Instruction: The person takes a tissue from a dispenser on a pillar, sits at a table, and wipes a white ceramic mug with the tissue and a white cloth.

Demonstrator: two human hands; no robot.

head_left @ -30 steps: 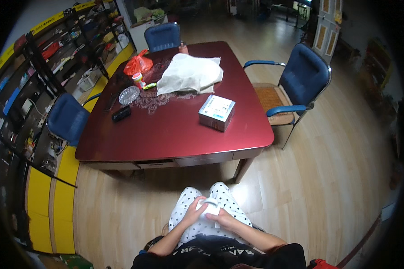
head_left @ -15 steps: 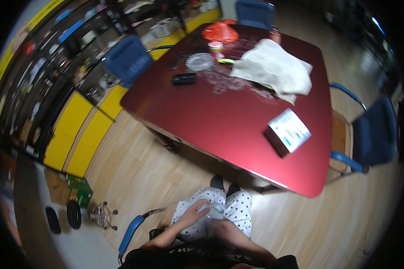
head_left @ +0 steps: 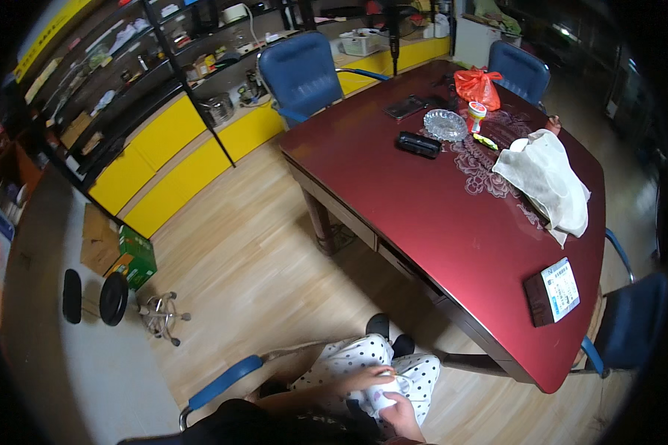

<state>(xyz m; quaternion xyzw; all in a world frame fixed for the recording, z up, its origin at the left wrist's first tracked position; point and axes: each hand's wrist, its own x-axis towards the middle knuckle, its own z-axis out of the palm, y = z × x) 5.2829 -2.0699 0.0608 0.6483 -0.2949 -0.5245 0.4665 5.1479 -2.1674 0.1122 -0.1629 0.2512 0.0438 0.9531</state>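
Note:
I am seated, with both hands together over my lap in white trousers with dark dots [head_left: 350,357]. Between them is a white, rounded thing with a pale purple patch [head_left: 379,396]; its kind is unclear at this size. My left hand [head_left: 369,377] lies curled over its upper end, where a small orange-brown spot shows at the fingertips. My right hand [head_left: 401,417] is closed round its lower side. The fingers partly hide it.
A dark red table [head_left: 416,215] stands ahead to the right. On it are a box [head_left: 560,291], white cloth [head_left: 553,185], black case [head_left: 418,144], glass dish [head_left: 445,125], jar [head_left: 476,115] and orange bag [head_left: 477,87]. Blue chairs [head_left: 301,74] surround it.
The view has swung left, so the table sits further right. My right hand, blurred before, now shows closed on the white thing. My left hand has shifted to its upper end.

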